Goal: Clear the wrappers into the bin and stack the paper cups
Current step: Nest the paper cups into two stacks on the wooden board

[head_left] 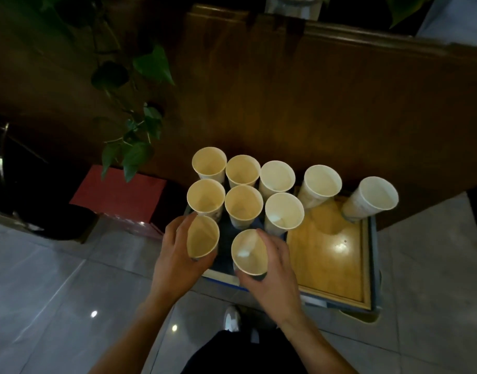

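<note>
Left hand [175,255] wraps one smooth, tapered paper cup [202,237]; right hand [272,268] grips a second cup [249,252]. Eight more upright cups [243,206] stand behind on the glossy wooden tabletop [329,255].

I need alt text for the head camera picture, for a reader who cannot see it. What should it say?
Seen from above, a person's left hand and right hand each grip one open paper cup at the near edge of a small wooden table. Eight more empty cups stand upright behind them, unstacked. No wrappers are visible.
</note>
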